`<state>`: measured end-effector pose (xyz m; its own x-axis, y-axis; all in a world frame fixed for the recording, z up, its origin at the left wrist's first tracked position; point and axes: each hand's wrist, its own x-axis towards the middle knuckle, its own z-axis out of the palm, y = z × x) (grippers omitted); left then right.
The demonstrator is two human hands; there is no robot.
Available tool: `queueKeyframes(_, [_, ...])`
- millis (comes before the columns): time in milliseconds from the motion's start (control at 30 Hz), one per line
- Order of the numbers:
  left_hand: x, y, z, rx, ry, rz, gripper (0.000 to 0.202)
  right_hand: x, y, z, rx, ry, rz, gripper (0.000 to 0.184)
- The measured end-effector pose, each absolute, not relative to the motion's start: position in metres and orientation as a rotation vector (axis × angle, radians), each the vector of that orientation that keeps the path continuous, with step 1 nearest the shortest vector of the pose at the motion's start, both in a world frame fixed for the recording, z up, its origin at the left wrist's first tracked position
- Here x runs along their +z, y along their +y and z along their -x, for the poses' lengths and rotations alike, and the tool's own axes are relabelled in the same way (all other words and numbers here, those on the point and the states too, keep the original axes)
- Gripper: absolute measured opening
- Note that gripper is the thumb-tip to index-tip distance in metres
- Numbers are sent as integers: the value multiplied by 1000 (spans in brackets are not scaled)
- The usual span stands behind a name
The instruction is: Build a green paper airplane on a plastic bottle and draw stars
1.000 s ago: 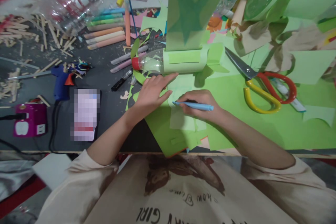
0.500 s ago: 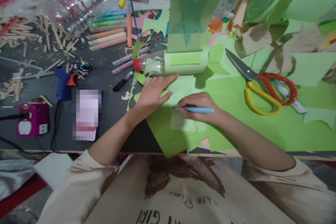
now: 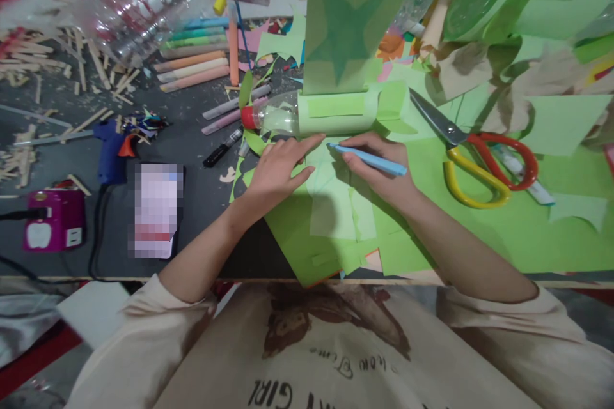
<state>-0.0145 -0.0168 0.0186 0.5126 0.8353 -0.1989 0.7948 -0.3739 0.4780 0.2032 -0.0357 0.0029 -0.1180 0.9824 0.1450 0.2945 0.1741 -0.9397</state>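
My right hand (image 3: 384, 169) is closed round a light blue felt-tip pen (image 3: 377, 160), its tip pointing left at the upper part of a pale green sheet of paper (image 3: 330, 214). My left hand (image 3: 281, 169) lies flat with fingers spread on the left edge of that sheet. Faint lines show on the paper. Just beyond the hands lies a clear plastic bottle (image 3: 283, 115) on its side, with a red cap and a wrap of light green paper. A rounded green paper piece (image 3: 355, 19) bearing a darker star-like shape stands up behind it.
Large scissors (image 3: 474, 147) with red and yellow handles lie at the right on green paper. Leftward are a phone (image 3: 156, 211), a blue glue gun (image 3: 111, 150), a magenta box (image 3: 54, 220) with a cable, felt-tip pens (image 3: 194, 64) and scattered wooden sticks (image 3: 29, 64).
My right hand has moved up and slightly right with the pen, from the sheet's middle to near its top edge. My left hand has stayed in place on the paper.
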Motion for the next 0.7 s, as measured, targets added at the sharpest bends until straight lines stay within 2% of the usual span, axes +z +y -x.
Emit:
queueKeyframes(267, [18, -17, 14, 93, 1357, -2221, 53, 1, -36, -202, 992, -1610, 1266, 10])
queueKeyframes(567, [19, -16, 12, 5, 1407, -2241, 50, 5, -34, -201, 1052, -1664, 1331, 6])
queueKeyframes(700, [21, -15, 11, 16, 1409, -2230, 52, 9, -34, -201, 1080, -1698, 1333, 12])
